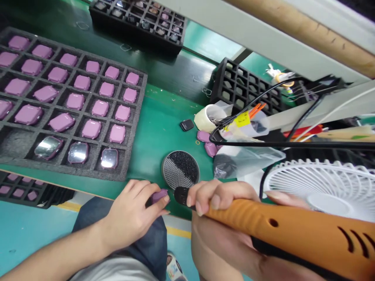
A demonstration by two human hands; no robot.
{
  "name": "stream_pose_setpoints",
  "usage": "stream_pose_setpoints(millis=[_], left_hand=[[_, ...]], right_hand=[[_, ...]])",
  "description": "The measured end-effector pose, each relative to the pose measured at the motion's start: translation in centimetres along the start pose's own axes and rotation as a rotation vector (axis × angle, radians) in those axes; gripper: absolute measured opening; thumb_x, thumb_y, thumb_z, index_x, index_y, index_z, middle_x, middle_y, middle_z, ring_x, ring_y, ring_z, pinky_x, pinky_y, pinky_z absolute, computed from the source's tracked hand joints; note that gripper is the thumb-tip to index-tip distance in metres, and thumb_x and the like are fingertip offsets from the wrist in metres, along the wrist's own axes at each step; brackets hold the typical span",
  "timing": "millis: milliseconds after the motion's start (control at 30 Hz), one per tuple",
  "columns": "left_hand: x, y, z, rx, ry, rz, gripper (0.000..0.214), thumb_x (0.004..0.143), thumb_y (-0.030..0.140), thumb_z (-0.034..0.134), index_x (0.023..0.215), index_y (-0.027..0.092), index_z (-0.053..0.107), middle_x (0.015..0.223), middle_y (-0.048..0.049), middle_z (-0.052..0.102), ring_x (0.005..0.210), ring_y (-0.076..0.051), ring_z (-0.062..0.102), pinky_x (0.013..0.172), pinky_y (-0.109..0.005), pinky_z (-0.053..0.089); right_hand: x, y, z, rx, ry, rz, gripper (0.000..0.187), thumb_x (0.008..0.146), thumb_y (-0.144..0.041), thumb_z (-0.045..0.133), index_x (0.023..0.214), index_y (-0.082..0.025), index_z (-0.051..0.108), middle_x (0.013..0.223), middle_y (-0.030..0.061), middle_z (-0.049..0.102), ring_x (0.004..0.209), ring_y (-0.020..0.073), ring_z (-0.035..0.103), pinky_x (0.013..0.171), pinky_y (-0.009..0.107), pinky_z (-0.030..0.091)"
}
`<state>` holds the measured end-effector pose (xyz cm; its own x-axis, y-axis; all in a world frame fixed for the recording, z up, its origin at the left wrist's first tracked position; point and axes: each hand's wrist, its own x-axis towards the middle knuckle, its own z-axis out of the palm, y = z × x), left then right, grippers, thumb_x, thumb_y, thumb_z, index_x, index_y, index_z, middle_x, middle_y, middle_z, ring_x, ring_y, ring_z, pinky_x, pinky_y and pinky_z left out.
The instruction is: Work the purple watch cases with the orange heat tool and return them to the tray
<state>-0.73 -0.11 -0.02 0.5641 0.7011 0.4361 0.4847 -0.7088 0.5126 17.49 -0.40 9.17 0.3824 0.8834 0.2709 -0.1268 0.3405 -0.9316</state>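
Observation:
My left hand point(137, 210) pinches a purple watch case point(159, 196) between thumb and fingers at the bench's front edge. In my right hand point(225, 197) is an orange electric screwdriver point(281, 222), its black nose point(181, 195) pointing left toward the watch case. I cannot make out whether its tip touches the case. Just beyond both hands sits a round dish point(179, 169) with a dimpled grey surface, partly covered by tiny dark pieces that look like screws. To the left lies a grey foam tray point(133, 156) of purple watch cases, several with the shiny side up in the nearest row.
A white fan point(319, 191) stands at the right, behind the screwdriver. Beyond the dish are loose purple cases point(210, 149), a small black case point(186, 125), a plastic bag point(246, 160) and a white tape roll point(205, 118). Black cables point(293, 144) cross there. Black compartment trays point(137, 23) stand farther back.

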Motion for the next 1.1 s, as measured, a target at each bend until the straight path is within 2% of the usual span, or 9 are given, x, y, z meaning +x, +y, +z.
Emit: stream_pose_setpoints(millis=[200,567,800,900,1000,1100], left_hand=[[0.2,0.0,0.2,-0.001,0.012,-0.012,0.018,0.104,0.026,0.077,0.122,0.022,0.076,0.118,-0.0092,0.076,0.106,-0.025,0.068,0.088,-0.042,0.053],[0.4,0.1,0.1,0.001,0.028,-0.014,0.015,0.105,0.026,0.075,0.119,0.021,0.076,0.116,-0.0092,0.077,0.105,-0.026,0.067,0.087,-0.042,0.052],[0.5,0.3,0.2,-0.015,0.061,-0.021,0.012,0.106,0.025,0.073,0.116,0.021,0.076,0.112,-0.0085,0.077,0.099,-0.025,0.067,0.082,-0.042,0.052],[0.6,0.3,0.1,-0.015,0.073,-0.024,0.010,0.105,0.023,0.073,0.113,0.020,0.077,0.110,-0.0083,0.078,0.097,-0.024,0.066,0.081,-0.041,0.052],[0.7,0.3,0.1,-0.016,0.080,-0.027,0.008,0.105,0.022,0.071,0.112,0.020,0.077,0.110,-0.0084,0.077,0.097,-0.024,0.067,0.081,-0.041,0.052],[0.7,0.3,0.2,-0.019,0.086,-0.027,0.009,0.106,0.022,0.070,0.112,0.020,0.077,0.110,-0.0085,0.077,0.098,-0.024,0.066,0.081,-0.041,0.051]], right_hand=[[0.2,1.2,0.2,0.036,-0.059,-0.018,0.040,0.097,-0.067,0.069,0.128,-0.041,0.071,0.086,-0.0022,0.067,0.062,0.0195,0.062,0.056,0.042,0.058],[0.1,0.9,0.4,0.012,-0.093,0.009,0.040,0.095,-0.066,0.072,0.128,-0.042,0.072,0.087,-0.0020,0.068,0.064,0.0203,0.063,0.058,0.043,0.059],[-0.4,1.2,0.4,-0.029,-0.062,0.001,0.042,0.094,-0.065,0.075,0.130,-0.044,0.072,0.086,-0.0010,0.071,0.065,0.0224,0.063,0.059,0.045,0.058],[-0.2,1.6,0.3,-0.016,-0.112,-0.026,0.041,0.094,-0.063,0.076,0.130,-0.045,0.073,0.085,-0.0018,0.072,0.065,0.0224,0.064,0.057,0.044,0.059],[0.1,1.8,0.4,0.005,-0.164,-0.044,0.039,0.095,-0.061,0.075,0.130,-0.044,0.073,0.084,-0.0023,0.072,0.064,0.0214,0.064,0.054,0.042,0.057],[0.1,1.9,0.8,0.017,-0.125,-0.055,0.044,0.098,-0.071,0.065,0.130,-0.041,0.072,0.083,-0.0025,0.070,0.064,0.0197,0.063,0.056,0.040,0.057]])
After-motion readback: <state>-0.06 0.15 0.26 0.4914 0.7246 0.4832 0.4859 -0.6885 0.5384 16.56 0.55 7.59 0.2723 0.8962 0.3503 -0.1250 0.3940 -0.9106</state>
